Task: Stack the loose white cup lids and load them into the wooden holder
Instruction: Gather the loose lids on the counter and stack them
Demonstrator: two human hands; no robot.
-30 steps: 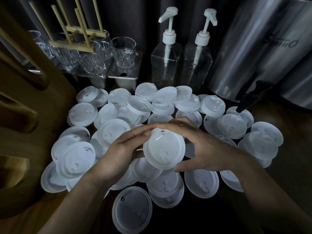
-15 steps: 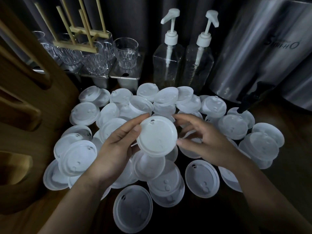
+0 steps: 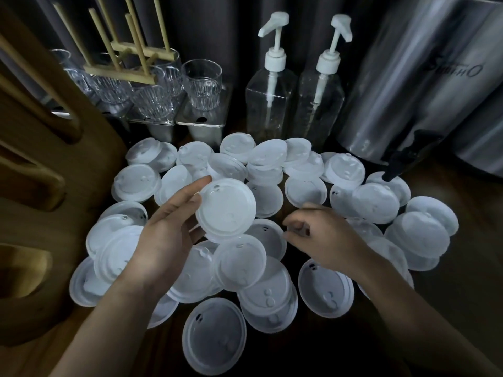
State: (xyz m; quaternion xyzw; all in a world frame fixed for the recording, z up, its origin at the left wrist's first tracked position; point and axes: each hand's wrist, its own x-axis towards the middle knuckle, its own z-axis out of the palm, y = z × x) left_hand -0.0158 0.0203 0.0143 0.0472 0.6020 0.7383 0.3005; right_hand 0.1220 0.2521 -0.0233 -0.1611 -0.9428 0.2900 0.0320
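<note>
Several loose white cup lids (image 3: 375,202) lie scattered and overlapping on a dark counter. My left hand (image 3: 168,229) holds one white lid (image 3: 226,209) by its left edge, lifted and tilted above the pile, underside toward me. My right hand (image 3: 324,235) hovers just right of that lid, apart from it, with fingers loosely curled and nothing in them. The wooden holder (image 3: 40,164), with curved slotted arms, fills the left edge of the head view.
At the back stand clear glasses (image 3: 201,83) on metal bins, a small wooden rack (image 3: 128,58), and two pump bottles (image 3: 269,104). A large steel dispenser (image 3: 413,83) with a black tap (image 3: 400,161) takes up the right rear.
My right hand has let go of the lid and dropped back to the right. My left hand alone has carried the lid up and to the left.
</note>
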